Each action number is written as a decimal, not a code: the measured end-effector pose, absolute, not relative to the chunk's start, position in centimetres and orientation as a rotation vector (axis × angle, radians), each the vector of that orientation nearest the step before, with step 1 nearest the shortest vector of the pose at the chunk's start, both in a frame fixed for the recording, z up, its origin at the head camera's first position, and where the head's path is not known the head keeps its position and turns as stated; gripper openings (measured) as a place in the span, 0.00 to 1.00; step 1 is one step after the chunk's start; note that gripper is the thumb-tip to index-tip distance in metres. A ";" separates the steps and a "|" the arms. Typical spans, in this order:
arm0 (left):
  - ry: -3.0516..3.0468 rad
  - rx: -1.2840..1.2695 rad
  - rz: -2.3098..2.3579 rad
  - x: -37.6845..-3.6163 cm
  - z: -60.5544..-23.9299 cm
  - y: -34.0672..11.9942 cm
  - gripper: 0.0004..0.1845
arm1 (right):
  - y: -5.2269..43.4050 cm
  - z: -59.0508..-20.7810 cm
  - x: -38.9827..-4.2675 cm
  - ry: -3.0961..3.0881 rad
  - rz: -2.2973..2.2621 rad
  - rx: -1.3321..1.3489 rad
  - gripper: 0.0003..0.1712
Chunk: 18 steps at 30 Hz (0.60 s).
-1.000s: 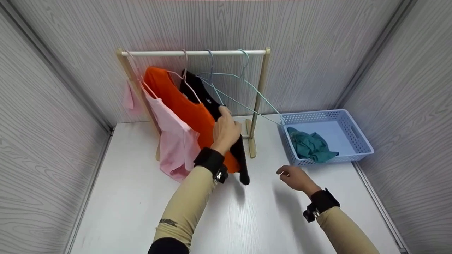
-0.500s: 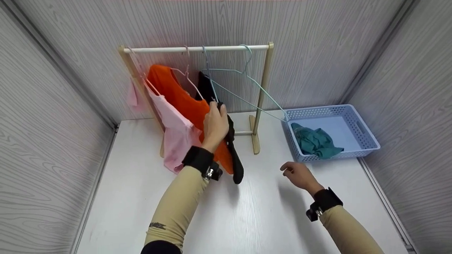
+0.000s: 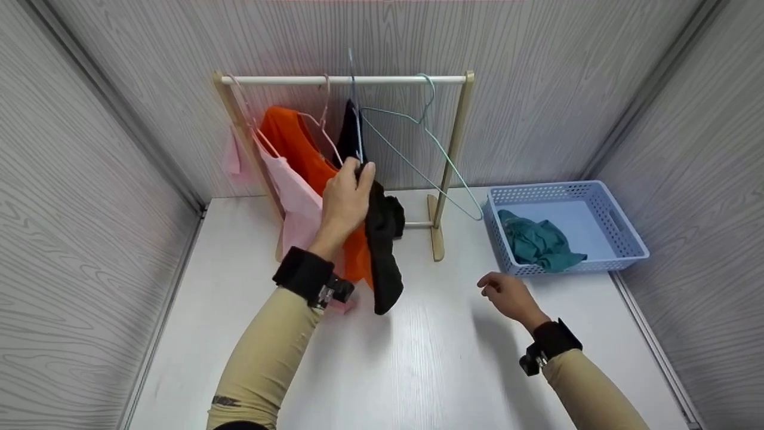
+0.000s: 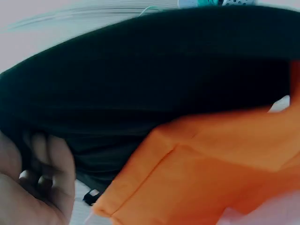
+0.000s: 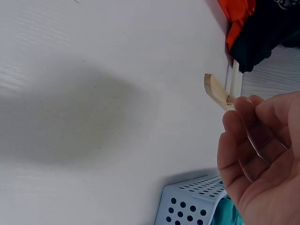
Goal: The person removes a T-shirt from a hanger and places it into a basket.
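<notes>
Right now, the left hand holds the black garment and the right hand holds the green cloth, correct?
Not quite: the right hand is empty. The head view shows the green cloth lying in the blue basket, apart from that hand. The left hand does hold the black garment.

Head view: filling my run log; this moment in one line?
left hand: grips black top on hanger | right hand: empty | teal cloth: in blue basket

garments on rack, basket at right
</notes>
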State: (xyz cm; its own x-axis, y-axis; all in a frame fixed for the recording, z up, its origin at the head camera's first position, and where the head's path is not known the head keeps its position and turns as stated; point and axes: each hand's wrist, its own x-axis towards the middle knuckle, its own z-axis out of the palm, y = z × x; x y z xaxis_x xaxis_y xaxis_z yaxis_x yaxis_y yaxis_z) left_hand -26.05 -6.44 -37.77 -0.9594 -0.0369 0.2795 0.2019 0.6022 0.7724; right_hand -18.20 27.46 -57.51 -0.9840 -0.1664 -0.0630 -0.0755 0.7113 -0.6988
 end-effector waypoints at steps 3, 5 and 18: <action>-2.580 -0.178 -1.277 -25.0 -37.5 -7.4 0.16 | 27.6 -57.6 -18.2 2.776 -1.125 -0.205 0.11; -2.605 -0.184 -1.269 -24.2 -37.4 -8.2 0.15 | 27.6 -57.7 -18.1 2.764 -1.121 -0.200 0.11; -2.860 -0.164 -0.895 -20.4 -35.8 -11.9 0.13 | 27.6 -56.8 -18.0 2.754 -1.062 -0.203 0.12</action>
